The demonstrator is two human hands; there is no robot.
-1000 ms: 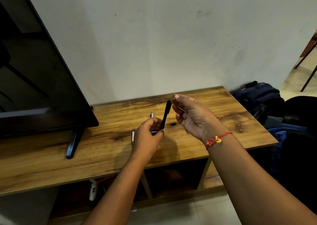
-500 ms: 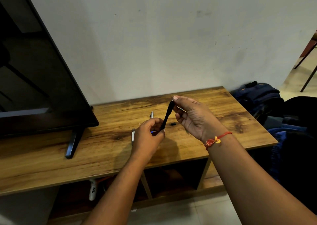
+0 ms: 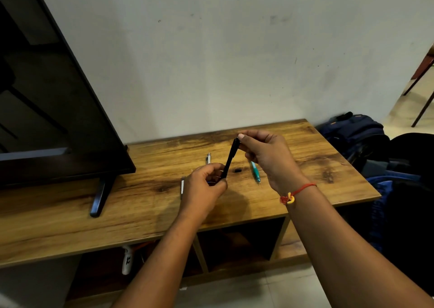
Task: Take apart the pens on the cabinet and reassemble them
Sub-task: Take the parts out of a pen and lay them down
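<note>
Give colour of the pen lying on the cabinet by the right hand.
Teal. The slim teal plastic pen shows best in the head view.

Wooden cabinet [image 3: 70, 225], open compartments below. On top: TV foot [image 3: 101, 195] far out at 9 o'clock. Ref pt = small black part [image 3: 237, 170], mid-top. White pen [image 3: 208, 158] near, at 10 o'clock. Teal pen [image 3: 254, 171] just beside, at 3 o'clock, tip twd 5. Grey-white strip [image 3: 182, 186] at 8 o'clock, partly hidden.

Black TV [image 3: 51, 101] off, propped on a stand foot [image 3: 99, 197]. Scuffed white wall [image 3: 234, 49] behind TV. Far right of TV: blue backpack [image 3: 352, 131], chair legs [image 3: 420, 101]. Below TV: white bottle [image 3: 126, 260].
</note>
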